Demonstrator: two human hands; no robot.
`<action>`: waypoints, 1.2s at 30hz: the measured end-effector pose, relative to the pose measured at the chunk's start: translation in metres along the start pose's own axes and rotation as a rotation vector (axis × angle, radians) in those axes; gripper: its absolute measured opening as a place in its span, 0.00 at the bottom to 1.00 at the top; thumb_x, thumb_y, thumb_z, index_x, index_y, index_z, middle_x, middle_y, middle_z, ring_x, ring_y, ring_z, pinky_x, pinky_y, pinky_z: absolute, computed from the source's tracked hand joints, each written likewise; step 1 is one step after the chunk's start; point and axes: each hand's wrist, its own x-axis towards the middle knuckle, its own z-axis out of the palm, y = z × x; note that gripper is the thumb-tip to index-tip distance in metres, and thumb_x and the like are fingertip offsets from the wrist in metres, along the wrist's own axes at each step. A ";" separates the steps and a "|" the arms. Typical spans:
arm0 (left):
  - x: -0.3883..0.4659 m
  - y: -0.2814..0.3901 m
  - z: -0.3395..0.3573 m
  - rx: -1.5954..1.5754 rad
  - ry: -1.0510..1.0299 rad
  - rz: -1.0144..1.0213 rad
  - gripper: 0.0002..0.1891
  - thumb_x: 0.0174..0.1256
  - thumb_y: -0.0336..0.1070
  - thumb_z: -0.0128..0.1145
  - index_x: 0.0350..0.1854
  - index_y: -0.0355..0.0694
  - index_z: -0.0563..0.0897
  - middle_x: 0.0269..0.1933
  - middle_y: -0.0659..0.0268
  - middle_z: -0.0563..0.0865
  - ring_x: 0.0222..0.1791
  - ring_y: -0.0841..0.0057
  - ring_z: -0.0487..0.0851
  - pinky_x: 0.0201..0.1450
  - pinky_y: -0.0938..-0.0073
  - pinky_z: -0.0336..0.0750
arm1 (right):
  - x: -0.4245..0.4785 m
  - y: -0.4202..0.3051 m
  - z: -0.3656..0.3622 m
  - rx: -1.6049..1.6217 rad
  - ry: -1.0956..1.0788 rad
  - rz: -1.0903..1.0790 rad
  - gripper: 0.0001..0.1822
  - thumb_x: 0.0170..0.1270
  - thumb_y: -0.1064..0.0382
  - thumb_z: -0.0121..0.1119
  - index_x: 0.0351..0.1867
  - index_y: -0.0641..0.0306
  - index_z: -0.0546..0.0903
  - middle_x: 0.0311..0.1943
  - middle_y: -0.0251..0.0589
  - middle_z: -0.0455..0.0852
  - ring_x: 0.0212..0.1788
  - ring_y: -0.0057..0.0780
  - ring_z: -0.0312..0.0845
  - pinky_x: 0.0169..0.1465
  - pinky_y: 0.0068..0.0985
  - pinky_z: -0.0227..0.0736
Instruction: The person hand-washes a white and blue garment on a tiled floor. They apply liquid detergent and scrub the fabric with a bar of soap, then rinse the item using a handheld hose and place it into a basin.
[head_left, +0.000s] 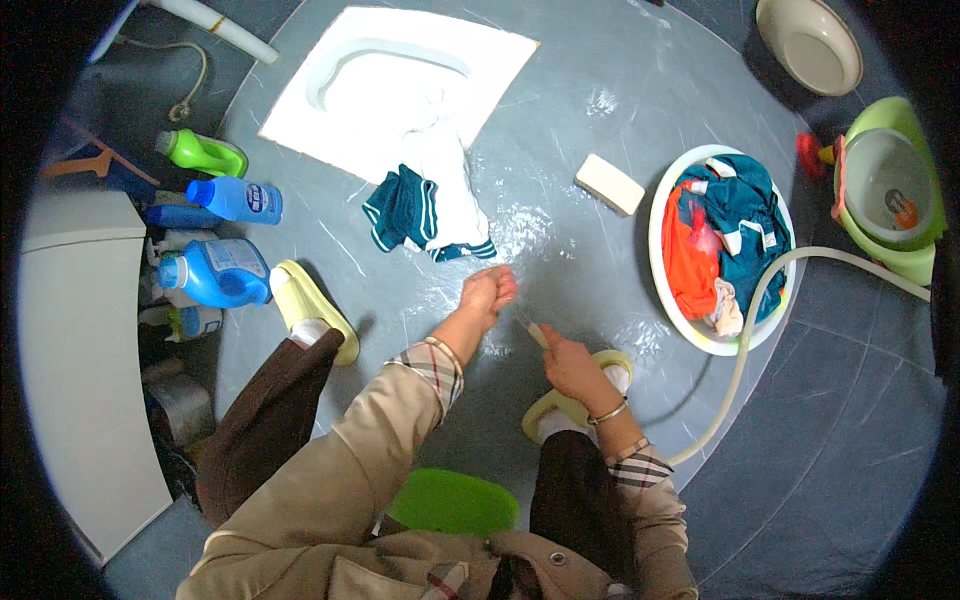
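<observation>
My right hand (574, 367) grips the end of a pale hose (538, 335), its mouth pointing toward my left hand. A thin stream of water seems to come from it. My left hand (486, 295) is held just beyond, fingers curled in, with nothing seen inside. Past it, a white garment with dark green striped trim (457, 202) lies on the wet floor. Its far end spreads over the white squat toilet (360, 150). To the right, a cream block that looks like soap (610, 184) rests on the floor.
A white basin (660, 292) holds orange and dark green clothes (750, 195). The hose's middle stretch (739, 382) arches over its edge. Bottles (217, 274) stand along the left beside a white cabinet (90, 360). More basins (847, 60) sit far right. A green stool (454, 502) is below me.
</observation>
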 end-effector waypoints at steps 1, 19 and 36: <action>0.000 0.009 -0.010 0.361 0.108 0.274 0.10 0.65 0.35 0.54 0.45 0.37 0.78 0.38 0.60 0.82 0.35 0.64 0.81 0.40 0.63 0.77 | 0.006 -0.004 0.000 0.007 0.005 -0.014 0.23 0.62 0.68 0.45 0.60 0.70 0.66 0.34 0.67 0.82 0.36 0.62 0.79 0.42 0.51 0.74; -0.011 0.103 -0.022 1.860 0.417 0.781 0.51 0.43 0.47 0.72 0.72 0.57 0.56 0.72 0.59 0.56 0.71 0.51 0.53 0.58 0.40 0.66 | 0.068 0.004 -0.059 1.293 0.260 0.563 0.10 0.66 0.65 0.45 0.45 0.64 0.71 0.23 0.35 0.69 0.19 0.22 0.65 0.18 0.23 0.65; 0.006 0.126 -0.028 2.231 0.159 0.613 0.46 0.54 0.29 0.59 0.75 0.52 0.48 0.73 0.53 0.57 0.68 0.40 0.61 0.60 0.61 0.74 | 0.142 -0.009 -0.133 1.307 1.034 0.202 0.01 0.68 0.68 0.42 0.37 0.59 0.67 0.24 0.31 0.68 0.18 0.17 0.62 0.16 0.20 0.60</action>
